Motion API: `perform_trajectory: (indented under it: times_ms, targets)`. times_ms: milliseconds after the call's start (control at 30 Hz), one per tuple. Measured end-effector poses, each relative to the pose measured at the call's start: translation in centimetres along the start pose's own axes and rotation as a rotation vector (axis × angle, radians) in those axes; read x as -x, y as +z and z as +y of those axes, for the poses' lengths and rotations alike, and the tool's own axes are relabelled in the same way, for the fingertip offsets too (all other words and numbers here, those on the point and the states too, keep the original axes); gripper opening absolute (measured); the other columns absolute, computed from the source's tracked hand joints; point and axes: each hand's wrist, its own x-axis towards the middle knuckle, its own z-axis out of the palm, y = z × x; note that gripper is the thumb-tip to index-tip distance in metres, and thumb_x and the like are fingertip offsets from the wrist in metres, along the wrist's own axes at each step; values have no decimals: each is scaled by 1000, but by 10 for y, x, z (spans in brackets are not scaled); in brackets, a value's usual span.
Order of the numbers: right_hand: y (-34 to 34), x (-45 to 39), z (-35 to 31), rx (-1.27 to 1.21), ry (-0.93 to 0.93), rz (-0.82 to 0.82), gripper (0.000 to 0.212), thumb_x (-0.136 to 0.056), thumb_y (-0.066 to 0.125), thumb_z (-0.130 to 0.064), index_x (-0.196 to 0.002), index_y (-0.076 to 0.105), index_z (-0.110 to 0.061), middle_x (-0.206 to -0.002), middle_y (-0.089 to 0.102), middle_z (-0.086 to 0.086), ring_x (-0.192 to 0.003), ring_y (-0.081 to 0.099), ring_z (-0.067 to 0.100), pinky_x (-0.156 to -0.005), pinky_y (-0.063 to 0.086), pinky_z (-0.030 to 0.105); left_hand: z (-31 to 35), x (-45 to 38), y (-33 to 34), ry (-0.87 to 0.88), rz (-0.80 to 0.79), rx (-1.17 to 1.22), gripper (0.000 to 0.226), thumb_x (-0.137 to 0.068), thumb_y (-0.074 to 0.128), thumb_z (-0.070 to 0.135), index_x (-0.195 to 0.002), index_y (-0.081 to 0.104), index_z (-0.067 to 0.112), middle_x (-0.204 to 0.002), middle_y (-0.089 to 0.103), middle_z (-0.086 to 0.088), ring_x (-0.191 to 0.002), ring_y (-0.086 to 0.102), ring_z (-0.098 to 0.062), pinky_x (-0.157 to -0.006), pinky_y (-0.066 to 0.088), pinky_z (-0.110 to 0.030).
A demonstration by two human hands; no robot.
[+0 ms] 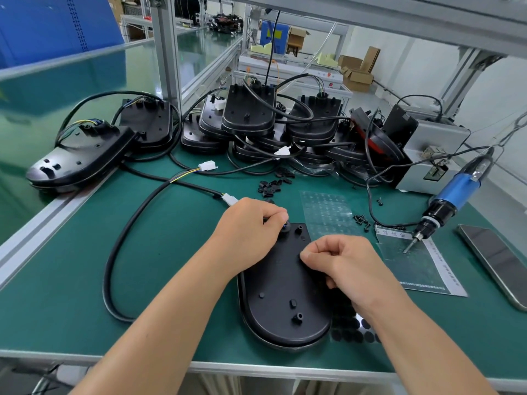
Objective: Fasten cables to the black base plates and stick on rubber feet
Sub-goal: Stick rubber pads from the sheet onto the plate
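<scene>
A black oval base plate (281, 297) lies flat on the green mat near the table's front edge. My left hand (248, 229) is curled at the plate's far end, pinching the cable's grommet there. The black cable (125, 240) loops away to the left and ends in a white connector (229, 199). My right hand (345, 263) hovers over the plate's right side with fingers curled; thumb and forefinger are pressed together, and what they hold is hidden. A sheet of black round rubber feet (352, 329) lies under my right wrist.
Stacks of black base plates with cables (251, 118) fill the back of the table. A blue electric screwdriver (453, 201) hangs at right above a paper sheet. Loose screws (361, 219), black clips (271, 186), a clear film sheet (328, 212) and a phone (496, 260) lie around.
</scene>
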Motion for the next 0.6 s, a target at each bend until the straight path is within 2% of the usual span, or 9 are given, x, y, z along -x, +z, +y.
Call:
perform_trajectory:
  times_ms: [100,167,233,267,333,400,500,533,600]
  targets:
    - [1,0,2,30,-48,30,19,-80,74,-8,-63,71,-15,-52,52,-2,-41,42,6,-41,37,14,-1,0,0,-1,24,20,29,-97,50,28,-76,59,10,-83,55,30,-74,49,4,-66,34,5]
    - [2,-1,3,85,-86,47,16,-80,75,-10,-66,70,-15,-46,51,-11,-40,43,3,-42,37,13,-1,1,0,3,25,25,28,-97,50,28,-75,58,12,-81,56,30,-77,49,0,-64,37,-4]
    - [3,-3,3,133,-107,57,14,-80,76,-12,-69,68,-15,-45,51,-12,-41,44,2,-44,37,14,-1,2,0,20,24,19,27,-97,50,27,-74,52,14,-82,58,24,-72,48,5,-63,36,-7]
    - [3,-4,3,146,-103,58,13,-80,77,-13,-72,66,-16,-47,51,-11,-43,45,4,-45,37,16,-1,2,-1,25,20,19,25,-97,50,27,-74,48,17,-82,57,24,-70,49,10,-65,36,-3]
    - [1,-6,1,118,-44,40,18,-79,78,-14,-83,61,-19,-57,53,-8,-48,47,7,-48,39,20,0,1,-2,15,11,28,21,-97,50,27,-77,46,22,-77,53,32,-70,48,17,-66,33,5]
    - [-1,-8,-3,5,63,-16,25,-78,79,-15,-89,57,-20,-67,57,-2,-51,50,8,-46,38,20,-2,0,-2,-3,16,34,20,-97,50,27,-78,46,25,-73,49,38,-72,47,8,-64,36,-2]
    - [-2,-11,-3,-75,139,-59,25,-79,77,-12,-87,55,-19,-68,59,0,-42,48,5,-41,36,20,-4,-1,-1,18,25,30,19,-96,49,28,-78,45,26,-70,52,24,-74,43,0,-62,36,-12]
    - [-3,-13,-3,-88,149,-67,24,-81,75,-8,-87,54,-19,-66,59,0,-42,48,6,-42,36,21,-2,-1,0,29,29,37,18,-96,49,27,-78,44,26,-72,51,19,-74,43,-2,-65,38,-15]
    - [-6,-14,-2,-162,171,-86,22,-84,68,-1,-86,54,-18,-62,55,1,-44,44,9,-42,37,22,0,2,-5,4,73,113,17,-95,52,26,-82,56,35,-79,56,14,-80,50,-3,-81,44,-21]
